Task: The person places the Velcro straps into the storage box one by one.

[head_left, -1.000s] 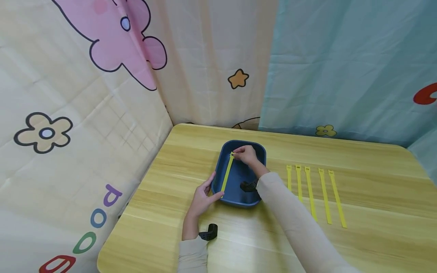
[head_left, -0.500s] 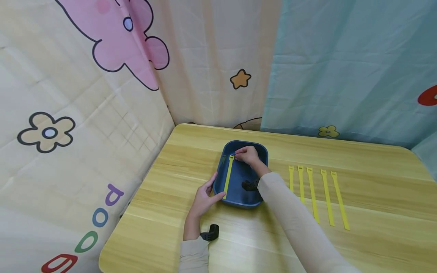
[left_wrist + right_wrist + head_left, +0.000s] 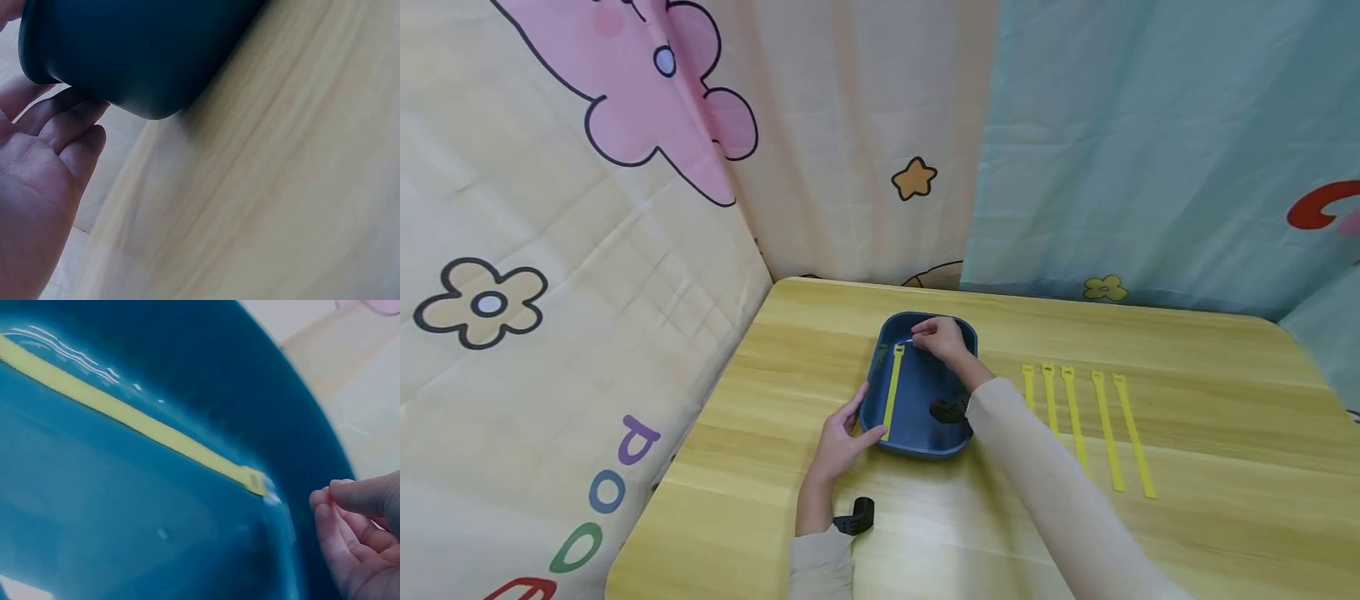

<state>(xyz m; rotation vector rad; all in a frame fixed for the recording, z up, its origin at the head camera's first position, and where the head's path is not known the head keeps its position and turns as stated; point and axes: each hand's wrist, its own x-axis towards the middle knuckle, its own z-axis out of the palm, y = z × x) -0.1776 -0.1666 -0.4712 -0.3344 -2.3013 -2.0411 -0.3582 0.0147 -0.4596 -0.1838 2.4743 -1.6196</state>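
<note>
A yellow hook-and-loop cable tie [image 3: 892, 396] lies lengthwise along the left side inside a dark blue plastic bin [image 3: 916, 417], its slotted head at the far end. My left hand [image 3: 839, 442] holds the bin's near left corner, thumb at the rim and fingers outside against the wall [image 3: 144, 56]. Over the far end of the bin is my right hand [image 3: 942, 340]. In the right wrist view its thumb and fingertips [image 3: 325, 506] meet with nothing between them, a short gap away from the tie's head [image 3: 255, 480].
Several more yellow ties [image 3: 1107, 429] lie roughly parallel on the wooden table [image 3: 1225, 400] right of the bin; my right sleeve [image 3: 1037, 467] partly covers some. Each wrist wears a black camera mount [image 3: 857, 518]. Printed curtains [image 3: 865, 125] hang behind and left of the table.
My right hand has let go of the tie's head and drawn a little away from it. The tie has come to rest on the bin's floor. My left hand stays on the bin.
</note>
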